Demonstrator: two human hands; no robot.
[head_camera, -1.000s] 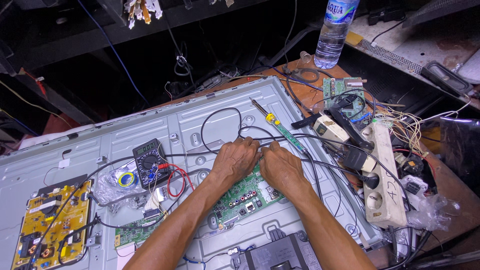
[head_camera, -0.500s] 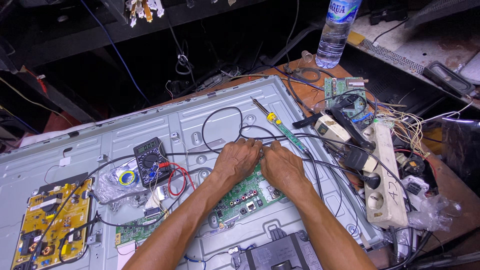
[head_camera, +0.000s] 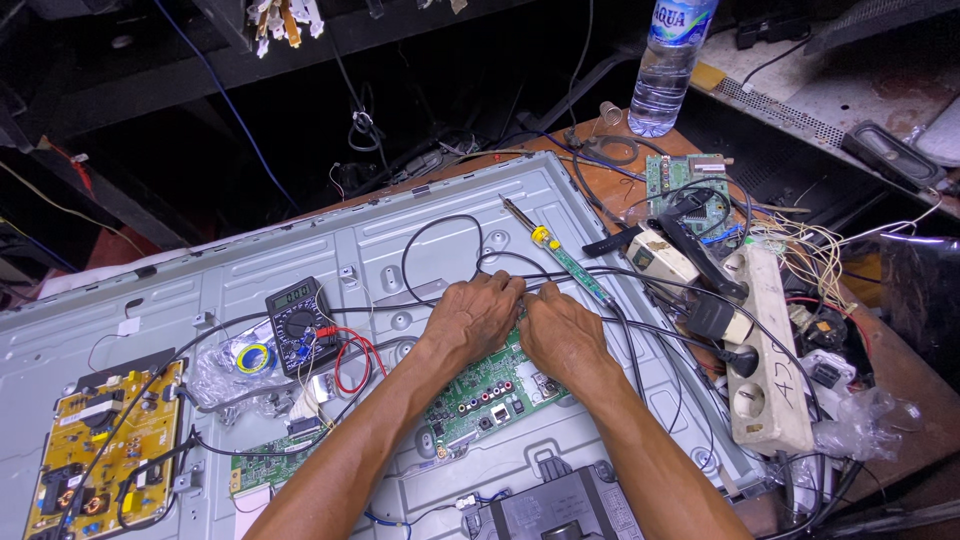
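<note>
The left hand (head_camera: 475, 318) and right hand (head_camera: 562, 333) meet on the circuit board (head_camera: 480, 392), which lies on the panel (head_camera: 400, 240). A multimeter (head_camera: 299, 324) sits left of them, a power strip (head_camera: 765, 370) right.

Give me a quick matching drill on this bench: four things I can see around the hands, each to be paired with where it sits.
Things:
1. multimeter
2. water bottle
3. yellow circuit board
4. power strip

Places:
A. far bottom left of the metal panel
B. right of the right hand, on the wooden bench
C. left of the left hand, on the panel
D. top right, standing upright

Pairs: 1-C, 2-D, 3-A, 4-B
</note>
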